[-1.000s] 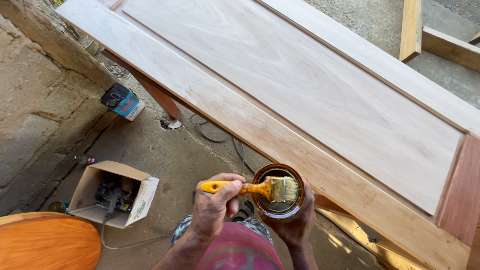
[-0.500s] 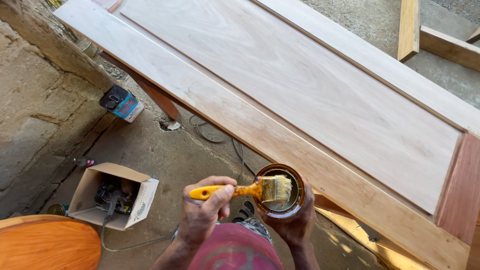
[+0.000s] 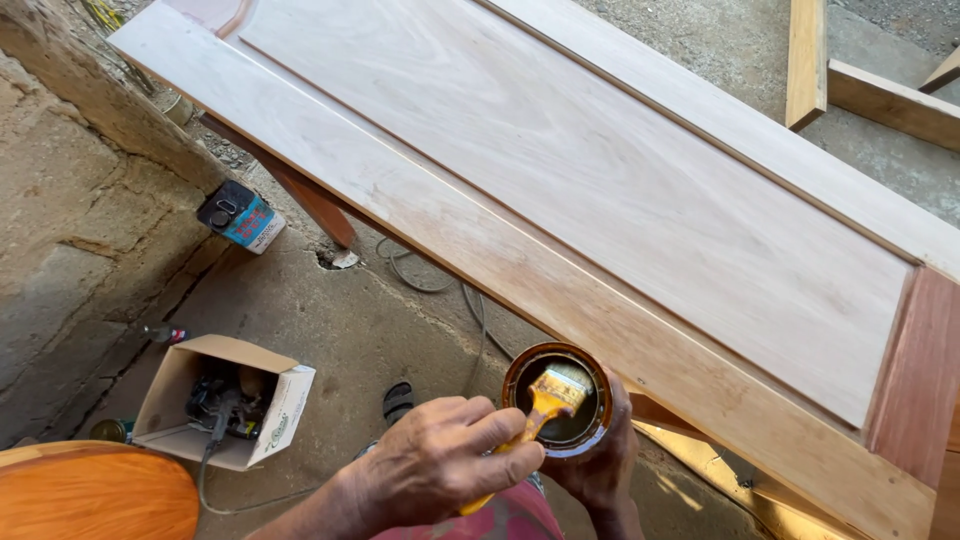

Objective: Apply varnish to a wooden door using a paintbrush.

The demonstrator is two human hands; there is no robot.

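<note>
Brush (image 3: 553, 397) pinched in our left hand (image 3: 445, 460) dips into the tin (image 3: 557, 400) our right hand (image 3: 600, 465) cups, door panel (image 3: 600, 190) running from ten to four o'clock just beyond.

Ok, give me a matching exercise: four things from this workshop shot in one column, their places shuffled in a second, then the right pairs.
Things:
1. paintbrush
2. round tin
3. cardboard box
4. wooden door panel

Places:
A. lying across supports, filling the upper part of the view
B. held from below by the right hand
C. on the concrete floor at lower left, with tools inside
D. bristles dipped into the dark liquid, handle in the left hand

Pairs: 1-D, 2-B, 3-C, 4-A
</note>
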